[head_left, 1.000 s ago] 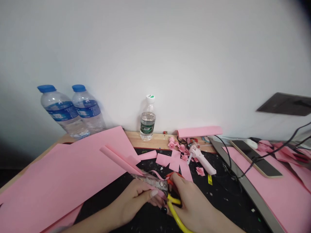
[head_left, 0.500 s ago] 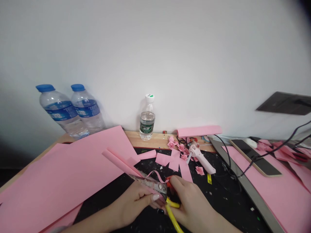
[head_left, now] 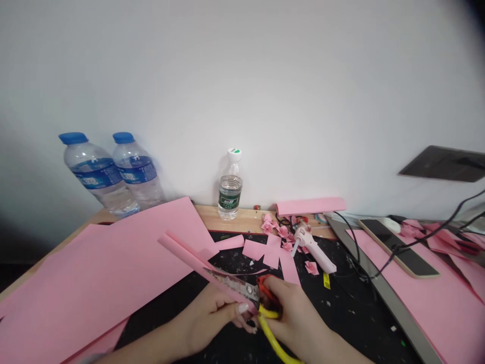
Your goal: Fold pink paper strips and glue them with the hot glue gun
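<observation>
My left hand pinches a long folded strip of pink paper, which slants up to the left over a large pink sheet. In my right hand are scissors with red and yellow handles. Their blades lie along the strip's edge, close to my left fingertips. From the blades a thin curved sliver of pink paper sticks out to the right. Several cut pink paper pieces lie just beyond my hands on the black mat.
Large pink sheets cover the left side. Bottles stand along the wall, one at the middle. A glue gun lies near small paper roses. At right, a phone rests on pink paper, with black cables crossing it.
The thin paper sliver, curled up toward my right fingers before, now lies flatter beside the blades. The scissor handles have spread wider and the red one shows more. My left hand has barely moved.
</observation>
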Tool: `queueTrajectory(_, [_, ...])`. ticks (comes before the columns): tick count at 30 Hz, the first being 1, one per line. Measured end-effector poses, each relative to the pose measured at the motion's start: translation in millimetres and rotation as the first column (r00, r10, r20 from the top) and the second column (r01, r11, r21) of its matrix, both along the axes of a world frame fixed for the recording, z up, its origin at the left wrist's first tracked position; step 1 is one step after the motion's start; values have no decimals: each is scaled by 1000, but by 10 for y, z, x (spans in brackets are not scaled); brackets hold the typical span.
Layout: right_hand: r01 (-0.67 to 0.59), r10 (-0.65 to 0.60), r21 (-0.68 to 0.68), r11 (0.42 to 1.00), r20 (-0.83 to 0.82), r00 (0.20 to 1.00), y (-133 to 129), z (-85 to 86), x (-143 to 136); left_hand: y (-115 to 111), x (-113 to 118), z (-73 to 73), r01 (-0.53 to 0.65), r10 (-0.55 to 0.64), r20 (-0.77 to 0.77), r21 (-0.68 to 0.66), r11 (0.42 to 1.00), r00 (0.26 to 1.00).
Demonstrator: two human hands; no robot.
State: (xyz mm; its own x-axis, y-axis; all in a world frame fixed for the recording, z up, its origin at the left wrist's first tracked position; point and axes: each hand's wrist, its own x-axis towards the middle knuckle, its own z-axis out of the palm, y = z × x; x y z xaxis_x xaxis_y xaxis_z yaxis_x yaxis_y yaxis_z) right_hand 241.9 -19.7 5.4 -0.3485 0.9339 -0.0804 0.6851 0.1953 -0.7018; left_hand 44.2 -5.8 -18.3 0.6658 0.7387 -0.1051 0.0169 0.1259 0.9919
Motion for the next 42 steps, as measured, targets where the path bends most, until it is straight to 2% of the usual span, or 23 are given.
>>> queueTrajectory(5, [51,-110,-214,976,-277,955,2,-31,-93,7,17,19,-67,67,-12,50,997,998])
queueTrajectory(8, [62,-150,-250,966,-352,924,6,-31,-118,11,20,34,-88,90,-14,109,990,996])
queueTrajectory(12, [60,-180,-286,956,-415,892,18,-53,-112,9,23,23,-97,98,-11,81,992,995])
queueTrajectory(22, [54,-213,-332,942,-466,859,18,-47,-113,20,25,59,-115,130,-102,137,984,986])
queueTrajectory(35, [18,-231,-377,926,-529,816,30,-72,-97,44,26,73,-137,147,-92,105,985,985])
queueTrajectory(42, [25,-234,-380,925,-516,824,19,-103,-83,40,10,51,-131,140,-86,108,986,986])
